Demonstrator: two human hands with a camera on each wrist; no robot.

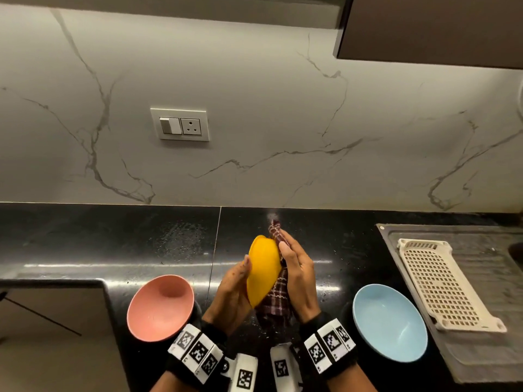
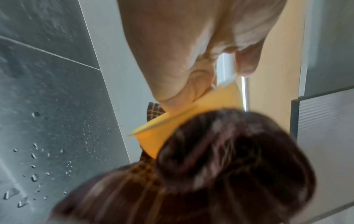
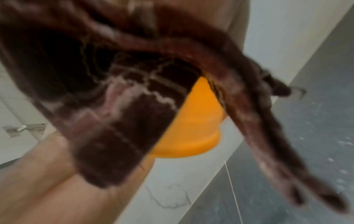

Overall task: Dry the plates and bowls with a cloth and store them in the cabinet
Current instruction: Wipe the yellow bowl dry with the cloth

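A yellow bowl (image 1: 264, 268) stands on edge above the black counter (image 1: 113, 244), held between both hands. My left hand (image 1: 235, 287) grips its rim from the left, thumb over the edge. My right hand (image 1: 297, 275) presses a dark maroon checked cloth (image 1: 278, 299) against the bowl's outer side, fingers curled round the cloth. In the left wrist view the yellow bowl (image 2: 191, 121) shows between my left hand's fingers (image 2: 182, 84) and the blurred cloth (image 2: 220, 166). In the right wrist view the cloth (image 3: 124, 98) covers most of the bowl (image 3: 195, 128).
A pink bowl (image 1: 160, 306) sits on the counter to the left, a light blue bowl (image 1: 390, 322) to the right. A cream perforated drain tray (image 1: 444, 284) lies on the steel sink drainboard (image 1: 481, 349). Water drops dot the counter. A dark wall cabinet (image 1: 433, 29) hangs at upper right.
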